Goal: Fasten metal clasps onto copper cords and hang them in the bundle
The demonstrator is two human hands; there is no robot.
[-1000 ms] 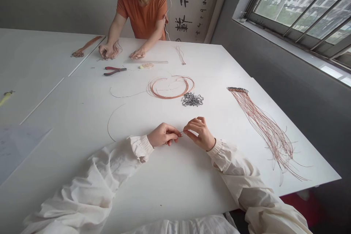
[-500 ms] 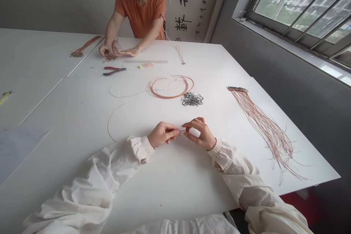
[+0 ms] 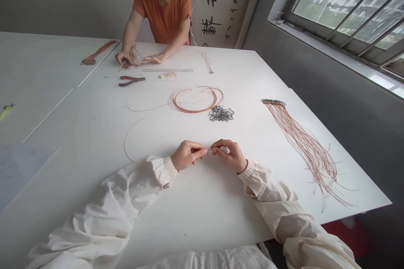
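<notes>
My left hand (image 3: 190, 154) and my right hand (image 3: 229, 154) meet over the table, their fingertips almost touching. Each pinches thumb to finger on a small thin wire-like piece (image 3: 209, 149) that spans the gap. Most of it is hidden by the fingers, and whether a hook is part of it I cannot tell. Just beyond my hands lies a pile of dark metal hooks (image 3: 221, 114), touching a coil of copper-coloured wire (image 3: 192, 111). A single curved strand (image 3: 125, 141) rests left of my left hand.
A bundle of copper-coloured strands (image 3: 303, 147) topped with dark hooks lies at right. Across the white table (image 3: 195, 206) are pliers (image 3: 131, 80), a clear ruler (image 3: 167, 70) and a small beaded heap (image 3: 168, 75). A person in orange (image 3: 166, 14) handles another bundle (image 3: 135, 55) there.
My right hand's fingers have closed from a looser, spread pose into a pinch beside the left fingertips. My left hand has barely moved. The other person's hands shifted slightly on their bundle.
</notes>
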